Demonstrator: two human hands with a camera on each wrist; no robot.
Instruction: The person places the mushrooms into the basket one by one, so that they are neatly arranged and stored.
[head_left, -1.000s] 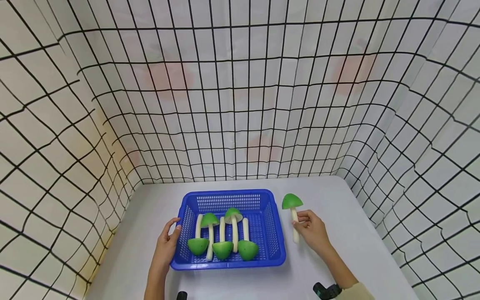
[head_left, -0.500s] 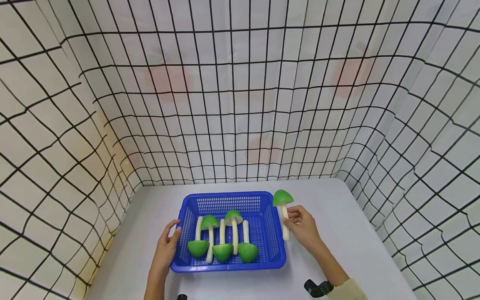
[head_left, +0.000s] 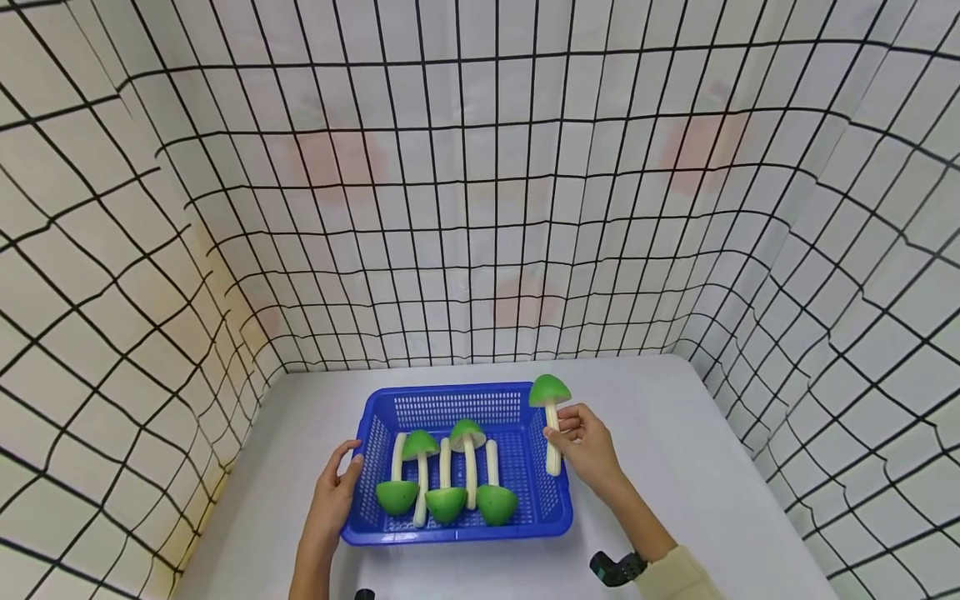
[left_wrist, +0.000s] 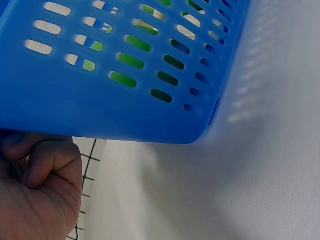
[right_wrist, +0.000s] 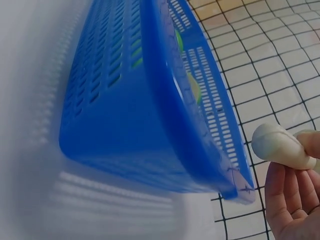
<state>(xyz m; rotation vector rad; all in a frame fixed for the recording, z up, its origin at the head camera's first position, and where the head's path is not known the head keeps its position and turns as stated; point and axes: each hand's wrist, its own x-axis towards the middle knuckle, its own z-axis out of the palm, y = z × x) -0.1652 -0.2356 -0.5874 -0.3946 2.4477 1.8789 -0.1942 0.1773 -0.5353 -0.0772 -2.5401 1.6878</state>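
My right hand (head_left: 588,450) pinches the white stem of a toy mushroom (head_left: 551,414) with a green cap, held upright over the right rim of a blue plastic basket (head_left: 454,537). In the right wrist view, the stem's rounded end (right_wrist: 275,145) shows between thumb and fingers, apart from the rim. At the basket's left side, my left hand (head_left: 336,487) holds the rim; its curled fingers (left_wrist: 52,160) show below the rim in the left wrist view. Several similar mushrooms (head_left: 446,504) lie side by side inside, their caps pointing alternately near and far.
The basket stands on a white table (head_left: 712,467). Black wire grid (head_left: 480,250) in front of white sheeting encloses the back and both sides. A black device (head_left: 618,569) is strapped to the right wrist, by a beige sleeve (head_left: 678,575).
My right hand has carried the mushroom leftward, from beside the basket to over its right rim. The left hand and the mushrooms inside have stayed put.
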